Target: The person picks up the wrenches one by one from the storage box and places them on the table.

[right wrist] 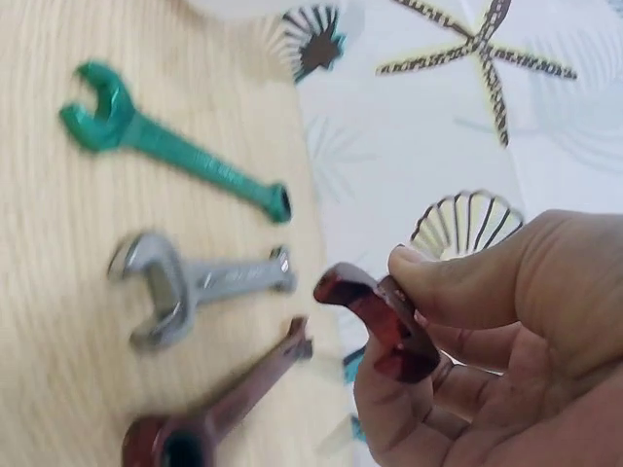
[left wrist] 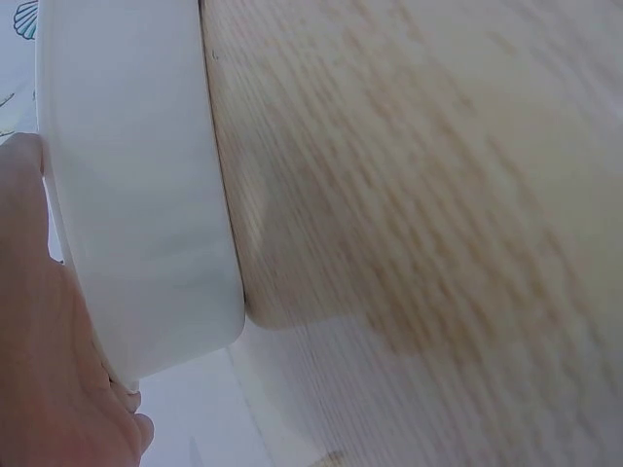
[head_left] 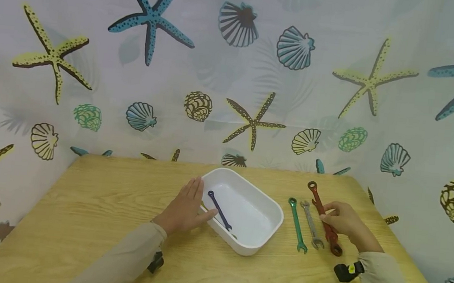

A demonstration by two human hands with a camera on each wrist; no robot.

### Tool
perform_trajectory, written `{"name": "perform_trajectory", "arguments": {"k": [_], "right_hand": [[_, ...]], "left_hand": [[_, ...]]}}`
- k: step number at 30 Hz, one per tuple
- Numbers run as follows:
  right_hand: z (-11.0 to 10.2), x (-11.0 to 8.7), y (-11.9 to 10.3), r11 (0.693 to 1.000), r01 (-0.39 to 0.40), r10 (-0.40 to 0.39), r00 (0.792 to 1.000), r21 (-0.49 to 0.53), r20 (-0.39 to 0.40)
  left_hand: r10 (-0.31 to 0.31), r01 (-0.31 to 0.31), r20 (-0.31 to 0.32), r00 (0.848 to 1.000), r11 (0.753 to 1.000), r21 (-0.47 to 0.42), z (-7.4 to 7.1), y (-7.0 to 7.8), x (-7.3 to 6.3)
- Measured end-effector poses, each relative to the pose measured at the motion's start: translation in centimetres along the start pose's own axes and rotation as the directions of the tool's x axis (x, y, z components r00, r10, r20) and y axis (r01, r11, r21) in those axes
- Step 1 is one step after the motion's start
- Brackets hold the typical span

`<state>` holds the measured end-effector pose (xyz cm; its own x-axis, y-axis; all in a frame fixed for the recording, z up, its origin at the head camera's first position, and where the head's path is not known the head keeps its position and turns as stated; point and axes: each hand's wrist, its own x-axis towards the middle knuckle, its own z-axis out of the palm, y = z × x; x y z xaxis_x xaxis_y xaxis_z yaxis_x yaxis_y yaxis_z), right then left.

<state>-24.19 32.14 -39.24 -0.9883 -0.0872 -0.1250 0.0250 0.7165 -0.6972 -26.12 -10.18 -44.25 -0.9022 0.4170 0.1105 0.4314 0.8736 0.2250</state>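
A red wrench (head_left: 318,202) is pinched between the thumb and fingers of my right hand (head_left: 342,222), raised off the table, its open end facing the right wrist camera. Below it another red wrench (right wrist: 229,399) lies on the wood. To its left are a silver wrench (head_left: 311,225) and a green wrench (head_left: 298,225). My left hand (head_left: 185,207) rests on the near-left rim of a white tray (head_left: 261,211), fingers straight, thumb over the edge. Inside the tray lie a dark blue wrench (head_left: 220,211) and a yellowish one (head_left: 204,206), partly hidden by the thumb and wall.
The wooden table (head_left: 118,204) carries the tray at its middle and the loose wrenches at the right. A curtain (head_left: 234,69) printed with starfish and shells hangs behind and along both sides.
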Motion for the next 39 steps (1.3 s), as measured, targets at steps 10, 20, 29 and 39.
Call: {"name": "perform_trajectory", "arguments": {"k": [10,20,29,39], "right_hand": [[-0.9,0.3,4.2,0.995,-0.098,0.097,0.995,-0.003,-0.036],[-1.1,0.7,5.8,0.993,-0.085,0.081,0.996,-0.078,-0.047],[-1.1,0.6,6.9,0.982,-0.084,0.077,0.996,-0.167,-0.050],[-1.2,0.6,6.8,0.957,-0.080,0.054,0.993,-0.277,-0.101]], "left_hand": [[0.004,-0.004,0.007,1.000,1.000,0.003,-0.3,0.3,0.1],[0.005,-0.005,0.002,1.000,1.000,-0.009,-0.2,0.2,0.2],[-0.002,0.002,0.013,1.000,1.000,0.006,-0.4,0.4,0.0],[-0.015,0.015,0.028,0.999,1.000,0.013,-0.3,0.3,0.2]]}}
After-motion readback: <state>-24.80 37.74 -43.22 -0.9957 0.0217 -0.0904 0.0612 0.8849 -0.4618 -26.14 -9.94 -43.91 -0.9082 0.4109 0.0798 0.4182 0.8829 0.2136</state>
